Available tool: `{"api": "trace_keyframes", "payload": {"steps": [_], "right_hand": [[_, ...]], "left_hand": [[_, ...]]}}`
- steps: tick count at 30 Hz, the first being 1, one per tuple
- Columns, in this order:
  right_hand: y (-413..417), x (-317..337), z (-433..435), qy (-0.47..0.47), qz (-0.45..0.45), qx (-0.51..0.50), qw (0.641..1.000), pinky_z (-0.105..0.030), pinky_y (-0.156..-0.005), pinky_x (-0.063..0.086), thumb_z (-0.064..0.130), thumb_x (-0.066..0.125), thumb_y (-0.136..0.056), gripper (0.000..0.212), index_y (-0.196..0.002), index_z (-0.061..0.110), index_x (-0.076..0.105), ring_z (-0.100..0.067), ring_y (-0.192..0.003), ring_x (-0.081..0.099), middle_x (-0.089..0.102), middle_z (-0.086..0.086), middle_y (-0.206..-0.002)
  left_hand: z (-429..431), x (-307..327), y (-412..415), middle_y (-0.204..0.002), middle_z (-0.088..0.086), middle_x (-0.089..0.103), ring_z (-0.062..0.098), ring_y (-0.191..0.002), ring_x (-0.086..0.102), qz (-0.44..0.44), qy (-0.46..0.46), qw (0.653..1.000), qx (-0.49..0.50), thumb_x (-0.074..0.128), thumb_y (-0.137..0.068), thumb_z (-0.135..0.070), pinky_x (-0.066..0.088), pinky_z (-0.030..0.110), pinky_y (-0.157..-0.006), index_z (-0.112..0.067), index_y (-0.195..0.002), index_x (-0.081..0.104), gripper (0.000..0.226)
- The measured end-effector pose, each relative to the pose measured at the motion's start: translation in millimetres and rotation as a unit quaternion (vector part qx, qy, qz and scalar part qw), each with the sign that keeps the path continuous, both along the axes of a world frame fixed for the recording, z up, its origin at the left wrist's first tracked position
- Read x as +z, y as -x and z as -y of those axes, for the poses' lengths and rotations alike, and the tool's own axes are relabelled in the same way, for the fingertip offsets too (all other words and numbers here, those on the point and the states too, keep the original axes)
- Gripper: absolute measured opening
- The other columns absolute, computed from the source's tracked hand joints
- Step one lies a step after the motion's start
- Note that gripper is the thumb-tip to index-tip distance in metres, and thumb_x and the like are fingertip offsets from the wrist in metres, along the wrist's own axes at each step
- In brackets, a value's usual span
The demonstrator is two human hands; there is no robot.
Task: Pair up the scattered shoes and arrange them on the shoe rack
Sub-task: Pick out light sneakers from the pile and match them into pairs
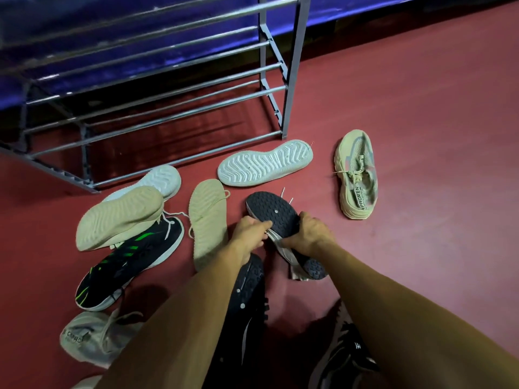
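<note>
Shoes all down on the red floor (421, 108), strewn in front of the grey metal shoe rack (293, 80). Dark-soled shoe (273, 214) at centre, sole turned up, gripped from both sides: left hand (248, 234) curled on its left edge, right hand (309, 234) wrapped round its right edge and grey upper. Hands close together, both clamped on that one shoe.

Just beyond it, white-soled shoe (265, 164) upside down, near the rack's front foot. Off to the right, well apart, beige lace-up sneaker (356, 175) upright, opening showing. Just left of the held shoe, beige-soled shoe (207, 223) sole-up, lace trailing. Farther left, another beige-soled shoe (118, 217) tipped over a black-and-green sneaker (132, 262), with a second white-soled shoe (160, 178) behind it, close to the rack's lowest bar.

Under the left forearm, second dark-soled shoe (247, 299), sole facing up and sideways. At lower left, pale grey sneaker (92, 338), partly hidden by the arm. At lower right, black-and-grey sneaker (345, 352), mostly covered by the right forearm.
</note>
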State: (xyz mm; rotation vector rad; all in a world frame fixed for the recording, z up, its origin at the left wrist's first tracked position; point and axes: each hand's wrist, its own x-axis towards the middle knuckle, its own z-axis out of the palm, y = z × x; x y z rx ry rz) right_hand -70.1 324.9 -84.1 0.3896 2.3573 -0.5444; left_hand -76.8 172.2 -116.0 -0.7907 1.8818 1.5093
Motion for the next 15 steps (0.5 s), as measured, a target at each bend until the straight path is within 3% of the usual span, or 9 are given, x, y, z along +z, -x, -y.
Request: {"api": "trace_keyframes", "payload": {"steps": [3,5,7,11,15], "right_hand": [[5,12,6,0.125,0.027,-0.037,0.991,-0.035,-0.085,0.054,0.050,0.086,-0.065,0.069,-0.115,0.013,0.056,-0.025,-0.104,0.064,0.065,-0.006,-0.112],[5,24,14,0.219,0.038,-0.073,0.972,-0.024,-0.061,0.054,0.041,0.088,-0.066,0.046,-0.092,0.015,0.061,-0.010,-0.075,0.069,0.069,0.001,-0.087],[5,39,24,0.288,0.048,-0.082,0.953,-0.017,-0.046,0.048,0.033,0.086,-0.068,0.032,-0.085,0.016,0.064,-0.002,-0.051,0.064,0.069,0.008,-0.063],[5,81,48,0.352,0.057,-0.061,0.932,-0.019,-0.059,0.052,0.035,0.083,-0.070,0.033,-0.092,0.018,0.066,-0.003,-0.060,0.068,0.074,0.011,-0.069],[11,128,75,0.380,0.034,-0.035,0.924,-0.016,-0.051,0.051,0.028,0.085,-0.071,0.033,-0.091,0.018,0.061,-0.002,-0.058,0.068,0.073,0.011,-0.067]], "left_hand": [[21,20,1,-0.086,-0.003,0.068,0.011,-0.080,0.063,-0.020,-0.011,0.999,0.033,0.075,-0.083,-0.037,0.049,0.026,-0.068,-0.017,-0.088,0.063,0.024],[37,37,-1,-0.084,-0.005,0.069,0.011,-0.079,0.063,-0.042,-0.027,0.997,0.059,0.079,-0.078,-0.042,0.050,0.027,-0.069,-0.017,-0.091,0.065,0.031],[53,57,-4,-0.085,-0.004,0.071,0.011,-0.078,0.062,-0.067,-0.043,0.994,0.078,0.081,-0.075,-0.045,0.050,0.028,-0.069,-0.017,-0.090,0.065,0.035],[81,104,-5,-0.089,0.004,0.068,0.013,-0.071,0.056,-0.122,-0.056,0.988,0.083,0.081,-0.073,-0.045,0.045,0.028,-0.062,-0.016,-0.099,0.062,0.043],[107,160,-4,-0.089,-0.004,0.072,0.008,-0.069,0.062,-0.181,-0.037,0.981,0.050,0.080,-0.073,-0.046,0.046,0.022,-0.059,-0.019,-0.111,0.065,0.049]]}}
